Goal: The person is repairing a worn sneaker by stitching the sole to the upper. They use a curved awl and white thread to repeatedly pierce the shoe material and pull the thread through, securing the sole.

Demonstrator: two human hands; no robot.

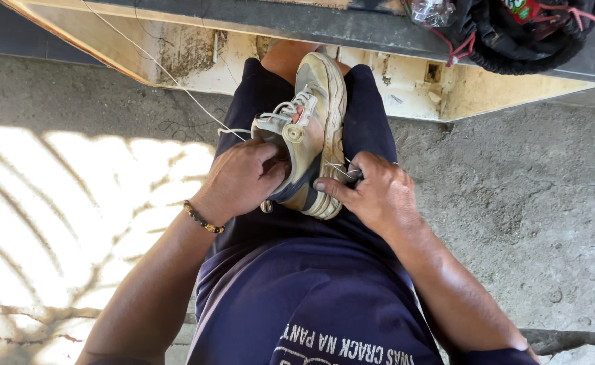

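Both hands — left hand (243, 179), right hand (375, 192) — curled (firm grip), forearms converging.

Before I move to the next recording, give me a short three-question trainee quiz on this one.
1. True or false: the worn sneaker lies on the concrete floor.
2. Which hand grips the sneaker at its collar, next to the laces? A) left hand B) right hand C) neither
3. Fill in: a thin white thread runs from the sneaker up toward the ____ of the picture.

Key:
1. False; it rests on the person's lap, between the knees.
2. A; the right hand sits at the sole edge, by the thin metal needle or pin.
3. Upper left.
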